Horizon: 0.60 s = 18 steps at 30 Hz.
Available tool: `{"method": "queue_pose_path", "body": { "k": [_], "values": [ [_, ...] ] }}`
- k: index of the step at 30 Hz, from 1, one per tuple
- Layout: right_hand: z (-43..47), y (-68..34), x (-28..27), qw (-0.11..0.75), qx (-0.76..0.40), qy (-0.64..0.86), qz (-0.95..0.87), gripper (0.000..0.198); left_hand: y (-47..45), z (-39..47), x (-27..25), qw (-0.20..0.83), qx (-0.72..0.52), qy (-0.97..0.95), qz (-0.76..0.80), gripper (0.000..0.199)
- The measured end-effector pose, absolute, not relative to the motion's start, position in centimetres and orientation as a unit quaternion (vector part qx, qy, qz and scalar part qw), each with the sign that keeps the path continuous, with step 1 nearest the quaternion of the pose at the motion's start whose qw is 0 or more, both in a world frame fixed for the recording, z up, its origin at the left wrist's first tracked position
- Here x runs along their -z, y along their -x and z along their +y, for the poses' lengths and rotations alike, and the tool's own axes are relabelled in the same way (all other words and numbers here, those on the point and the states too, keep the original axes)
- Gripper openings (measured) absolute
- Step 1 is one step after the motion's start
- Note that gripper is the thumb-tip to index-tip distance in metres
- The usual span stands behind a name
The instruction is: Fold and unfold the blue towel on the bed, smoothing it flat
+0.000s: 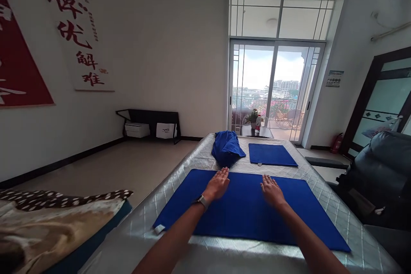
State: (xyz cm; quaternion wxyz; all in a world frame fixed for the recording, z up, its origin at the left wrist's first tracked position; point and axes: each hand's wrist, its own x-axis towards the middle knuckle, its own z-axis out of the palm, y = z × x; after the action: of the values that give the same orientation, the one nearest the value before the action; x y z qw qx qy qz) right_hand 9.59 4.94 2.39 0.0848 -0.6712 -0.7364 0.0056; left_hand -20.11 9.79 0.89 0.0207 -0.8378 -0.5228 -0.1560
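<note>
blue towel, large, spread flat across the near part of a bed with a silver quilted cover; one white tag at its near left corner. left hand, palm down, fingers straight and held close together, resting flat on the towel near its far edge; a watch on the wrist. right hand, palm down, fingers slightly spread, also flat on the towel, well apart from the left hand. neither hand grips anything. bundle of blue cloth, crumpled, on the bed just beyond the left hand's fingertips, its near tip close to the big towel's far edge. folded towel, blue, flat and rectangular, on the bed to the right of the bundle and beyond the right hand. glass door past the bed's far end, balcony and buildings seen through it. dark chair to the right of the bed. wall hangings with red characters on the left wall; low black shelf beneath. spotted cloth at lower left.
</note>
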Motion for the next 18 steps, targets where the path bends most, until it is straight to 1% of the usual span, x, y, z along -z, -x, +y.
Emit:
{"method": "queue_pose_path", "body": {
  "k": [3,5,9,18],
  "values": [
    [4.1,-4.0,-1.4,0.087,-0.046,0.628,-0.772,0.068,14.5,7.7,1.1,0.000,0.155,0.877,-0.455,0.061],
    [3.7,-2.4,-0.6,0.085,-0.063,0.628,-0.771,0.066,12.7,6.9,2.5,-0.010,0.157,0.879,-0.451,0.061],
    [3.3,-2.4,0.1,0.090,-0.073,0.639,-0.760,0.066,12.5,6.6,3.4,-0.017,0.147,0.878,-0.455,0.061],
    [2.9,-2.9,-0.5,0.086,-0.080,0.640,-0.759,0.066,12.4,6.0,2.2,-0.018,0.119,0.879,-0.462,0.061]
  ]
}}
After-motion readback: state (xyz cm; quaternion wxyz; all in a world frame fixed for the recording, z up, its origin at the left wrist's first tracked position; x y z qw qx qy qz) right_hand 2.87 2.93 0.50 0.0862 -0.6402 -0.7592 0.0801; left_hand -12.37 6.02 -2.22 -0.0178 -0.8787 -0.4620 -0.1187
